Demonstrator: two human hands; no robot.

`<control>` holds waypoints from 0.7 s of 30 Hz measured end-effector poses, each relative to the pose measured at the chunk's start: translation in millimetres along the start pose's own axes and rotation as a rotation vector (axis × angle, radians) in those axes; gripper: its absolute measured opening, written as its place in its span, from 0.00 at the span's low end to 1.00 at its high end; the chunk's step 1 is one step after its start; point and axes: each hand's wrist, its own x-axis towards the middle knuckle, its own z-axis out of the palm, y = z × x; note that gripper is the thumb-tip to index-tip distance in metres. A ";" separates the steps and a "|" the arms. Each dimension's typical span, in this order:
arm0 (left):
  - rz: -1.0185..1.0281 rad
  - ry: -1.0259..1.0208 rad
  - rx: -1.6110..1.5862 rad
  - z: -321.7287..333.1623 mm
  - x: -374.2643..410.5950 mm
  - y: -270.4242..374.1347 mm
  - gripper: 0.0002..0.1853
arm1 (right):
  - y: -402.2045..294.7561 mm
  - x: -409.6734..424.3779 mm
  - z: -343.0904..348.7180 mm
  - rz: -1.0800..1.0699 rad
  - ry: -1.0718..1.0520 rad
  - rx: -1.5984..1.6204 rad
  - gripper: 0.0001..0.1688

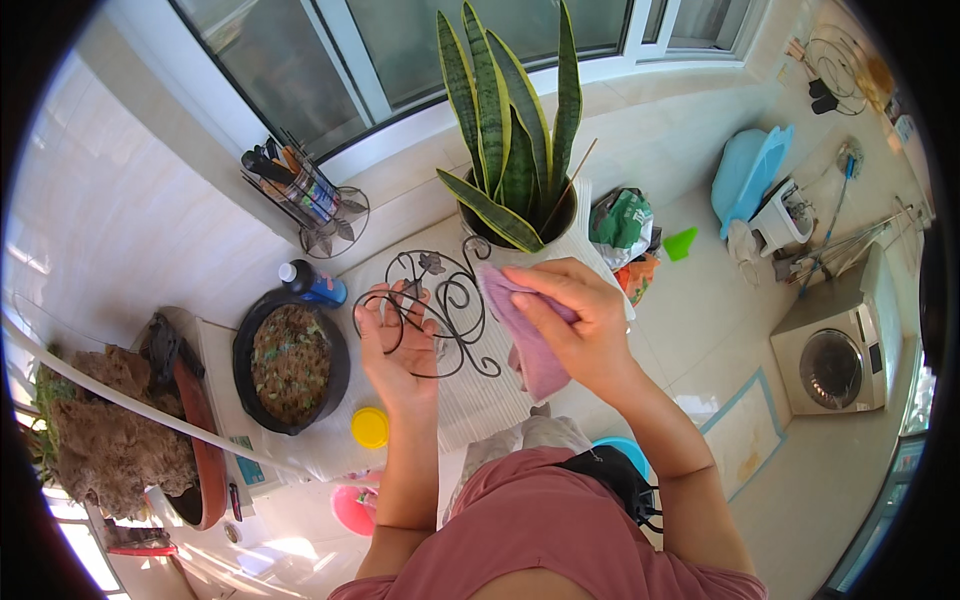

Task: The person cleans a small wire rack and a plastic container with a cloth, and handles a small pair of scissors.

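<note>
My left hand (401, 337) holds a black scrolled wire stand (456, 300) with metal leaves above the cloth-covered table (480, 412). In my right hand (574, 311) a purple cloth (532, 345) is pinched and hangs folded, close to the right side of the scrollwork. Behind the stand, a snake plant (510, 142) grows in a round pot. Left of my left hand are a black pot of soil (292, 364), a dark bottle with a white cap (315, 283) and a yellow lid (370, 427).
A wire holder with tools (300, 187) stands by the window ledge. Far left, a terracotta planter (201, 435) lies beside rough brown material. Bags (621, 225) sit on the floor right of the table; a blue basin (750, 176) and a washing machine (832, 367) are farther right.
</note>
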 end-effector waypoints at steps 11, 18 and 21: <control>0.198 -0.028 0.021 -2.7 -4.9 -11.8 0.21 | 1.5 -3.8 23.6 -0.304 -0.088 -0.492 0.14; 0.172 -0.110 0.067 -0.6 -3.7 -9.4 0.22 | 3.2 11.5 15.7 -0.190 0.104 -0.228 0.14; 0.298 -0.068 0.136 4.1 -7.3 -8.1 0.24 | -2.7 9.6 21.0 -0.269 0.033 -0.408 0.14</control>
